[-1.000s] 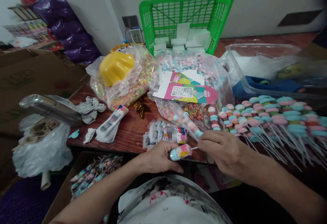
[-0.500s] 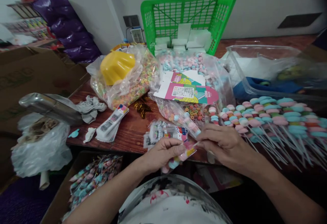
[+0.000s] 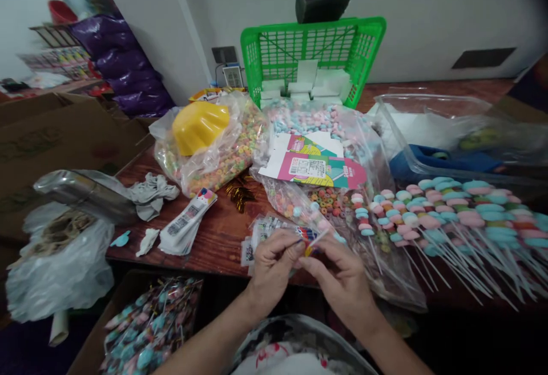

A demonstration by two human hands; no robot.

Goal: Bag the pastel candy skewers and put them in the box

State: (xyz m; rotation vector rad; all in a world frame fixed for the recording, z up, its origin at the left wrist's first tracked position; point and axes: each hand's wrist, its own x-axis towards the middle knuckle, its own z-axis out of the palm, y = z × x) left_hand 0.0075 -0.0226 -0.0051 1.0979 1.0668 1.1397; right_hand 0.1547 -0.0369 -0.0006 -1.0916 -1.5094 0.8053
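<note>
My left hand [image 3: 273, 263] and my right hand [image 3: 340, 275] meet at the table's front edge, both pinched on one wrapped candy stick [image 3: 311, 244]. Only its white stick end and a bit of coloured wrapper show between the fingers. Just behind the hands lies a small pile of printed clear wrappers [image 3: 268, 230]. To the right, several pastel candy skewers [image 3: 445, 215] lie in a row with their sticks pointing toward me.
Bags of ring candy [image 3: 222, 158] and pastel candy [image 3: 312, 121] sit mid-table, a yellow scoop [image 3: 197, 125] inside one. A green basket [image 3: 312, 49] stands behind, a clear tub [image 3: 449, 129] at right. A box of wrapped sticks [image 3: 149, 326] is below left.
The candy piece has tipped from lying sideways to nearly hidden between my fingers. My right hand has drawn left and closer to the left hand. The camera view has tilted slightly up.
</note>
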